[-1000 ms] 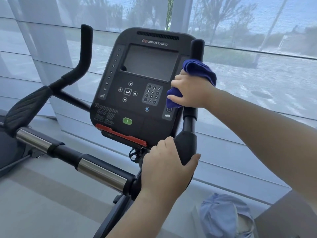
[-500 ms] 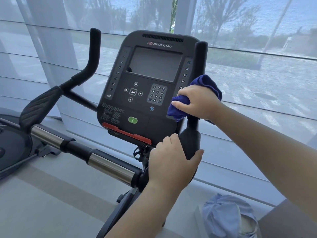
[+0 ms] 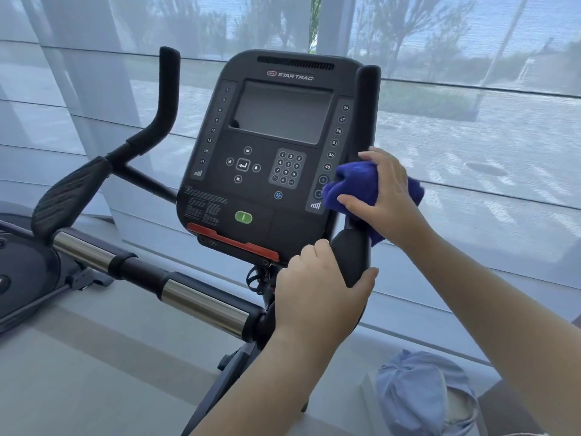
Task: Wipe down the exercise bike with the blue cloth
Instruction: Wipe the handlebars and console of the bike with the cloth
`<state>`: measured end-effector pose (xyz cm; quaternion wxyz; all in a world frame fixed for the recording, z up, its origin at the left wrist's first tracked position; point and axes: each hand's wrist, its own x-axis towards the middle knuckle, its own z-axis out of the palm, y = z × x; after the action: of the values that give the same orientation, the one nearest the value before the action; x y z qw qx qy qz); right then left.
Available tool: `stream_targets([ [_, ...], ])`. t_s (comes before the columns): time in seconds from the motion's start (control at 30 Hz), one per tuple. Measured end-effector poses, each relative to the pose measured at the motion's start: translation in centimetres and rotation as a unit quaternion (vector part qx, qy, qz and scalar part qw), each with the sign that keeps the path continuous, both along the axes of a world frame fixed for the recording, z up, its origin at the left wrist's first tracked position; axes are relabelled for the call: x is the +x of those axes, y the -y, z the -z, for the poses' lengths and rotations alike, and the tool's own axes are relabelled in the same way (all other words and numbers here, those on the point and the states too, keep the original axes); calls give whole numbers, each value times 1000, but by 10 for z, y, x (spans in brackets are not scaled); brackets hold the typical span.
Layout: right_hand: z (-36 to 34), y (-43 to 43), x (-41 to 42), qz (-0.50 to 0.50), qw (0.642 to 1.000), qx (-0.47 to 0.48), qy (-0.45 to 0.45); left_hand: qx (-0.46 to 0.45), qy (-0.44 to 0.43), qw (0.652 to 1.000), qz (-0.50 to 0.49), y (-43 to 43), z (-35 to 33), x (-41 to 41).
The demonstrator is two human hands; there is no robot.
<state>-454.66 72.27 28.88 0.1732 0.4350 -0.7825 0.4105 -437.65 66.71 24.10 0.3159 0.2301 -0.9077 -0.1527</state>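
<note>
Right hand (image 3: 391,196) grips cloth (image 3: 355,185) wrapped on bike's right bar (image 3: 366,99); left hand (image 3: 320,294) grasps the bar's lower bend.

Blue cloth (image 3: 358,184): soft, fuzzy pile. Console (image 3: 267,171): matt black plastic. Crossbar sleeves (image 3: 204,305): polished, glossy metal. Elbow pad (image 3: 69,193): ribbed matt.
</note>
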Motion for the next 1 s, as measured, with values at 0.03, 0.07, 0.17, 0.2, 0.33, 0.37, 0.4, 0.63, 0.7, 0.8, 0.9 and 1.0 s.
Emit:
stream_targets([
  [0.03,3,-1,1,16,999,-16,35,-4,3,1000,-3,-1,-1,0],
  [0.07,6,0,2,31,997,-31,64,-7,9,1000,-7,-2,-1,-1],
  [0.17,6,6,9,56,985,-68,148,-16,8,1000,-17,-4,-2,-1],
  [0.2,5,7,9,56,980,-77,175,-14,10,1000,-17,-4,-3,-1],
  [0.33,3,5,2,34,963,-91,250,0,44,999,-15,-5,-5,2],
  [0.37,4,5,2,21,962,-100,252,-3,44,999,-18,-5,-6,2],
  [0.4,5,5,2,11,963,-111,246,-2,47,999,-20,-6,-7,2],
  [0.63,10,13,-9,-35,944,-226,238,25,115,993,-24,-10,-24,0],
  [0.7,5,18,-23,-45,931,-253,258,18,121,992,-33,-9,-28,-5],
  [0.8,-4,25,-42,-61,923,-274,265,-12,105,993,-44,-11,-34,-18],
  [0.9,-12,33,-56,-85,913,-296,268,-15,102,993,-52,-15,-37,-34],
  [1.0,-15,38,-68,-114,906,-318,256,-1,102,993,-61,-20,-35,-43],
])
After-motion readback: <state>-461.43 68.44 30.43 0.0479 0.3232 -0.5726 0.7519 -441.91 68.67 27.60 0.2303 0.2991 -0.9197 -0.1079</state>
